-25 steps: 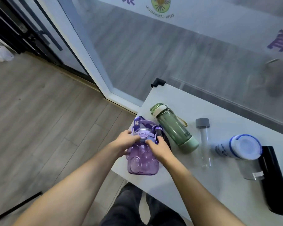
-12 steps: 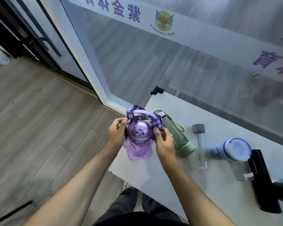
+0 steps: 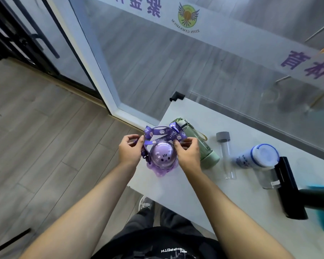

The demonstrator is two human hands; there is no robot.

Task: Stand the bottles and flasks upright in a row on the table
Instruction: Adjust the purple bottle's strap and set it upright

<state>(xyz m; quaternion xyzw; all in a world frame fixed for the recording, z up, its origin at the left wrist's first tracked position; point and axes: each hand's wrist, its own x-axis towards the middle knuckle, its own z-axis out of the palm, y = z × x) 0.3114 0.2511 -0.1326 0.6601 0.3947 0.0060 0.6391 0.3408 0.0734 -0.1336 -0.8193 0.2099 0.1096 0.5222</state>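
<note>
The bottle [image 3: 163,158] stands upright at the near-left edge of the table [image 3: 195,195], the left hand [image 3: 129,153] and right hand [image 3: 188,157] each seemingly pinching its soft strap [image 3: 166,134] beside the domed lid; likely light, smooth plastic, it is better gripped round the stiff body.

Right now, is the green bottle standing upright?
No, the green bottle lies on its side on the table.
</note>
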